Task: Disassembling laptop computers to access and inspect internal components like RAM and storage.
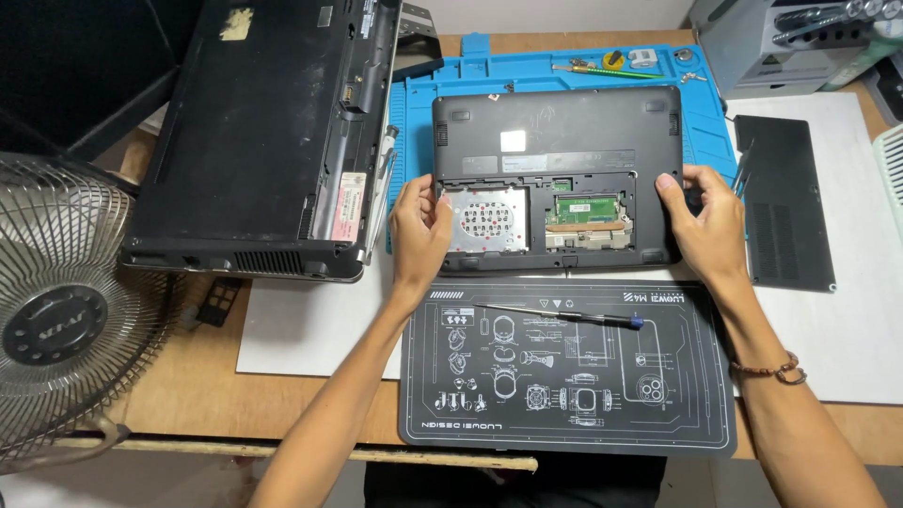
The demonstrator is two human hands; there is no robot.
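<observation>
A small black laptop (555,122) lies upside down on a blue work mat (414,113). Its bottom bay is uncovered, showing a silver drive (486,219) and a green memory board (587,208). My left hand (419,230) grips the laptop's left edge beside the drive. My right hand (701,221) grips its right edge. The removed black cover panel (783,199) rests to the right on white paper. A screwdriver (564,313) with a blue end lies on the dark printed mat (564,376) in front of the laptop.
A larger black laptop (254,132) lies upside down at the left. A metal fan (66,310) stands at the far left. Small tools (611,64) sit at the blue mat's back edge. A grey tool holder (790,42) is at the back right.
</observation>
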